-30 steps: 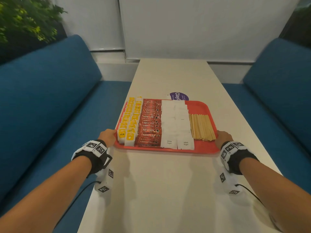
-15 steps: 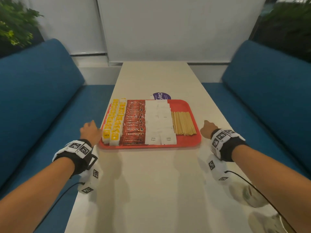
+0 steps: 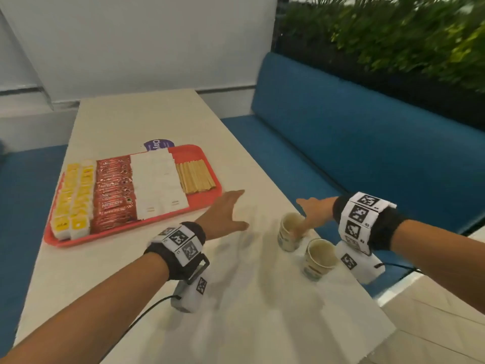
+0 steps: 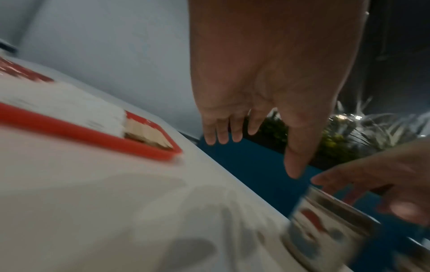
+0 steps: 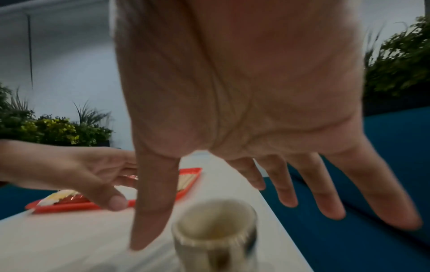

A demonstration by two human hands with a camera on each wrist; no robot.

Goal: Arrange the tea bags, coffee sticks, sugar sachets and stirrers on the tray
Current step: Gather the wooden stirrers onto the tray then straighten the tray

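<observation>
On tray: sachets, sticks, stirrers

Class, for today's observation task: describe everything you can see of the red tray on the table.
The red tray is a shallow, rounded-corner rectangle, plastic by its look, lying flat on the pale table. It holds neat rows: yellow tea bags, red coffee sticks, white sugar sachets and wooden stirrers. Its far edge covers part of a purple sticker. Neither the left hand nor the right hand touches it.
</observation>
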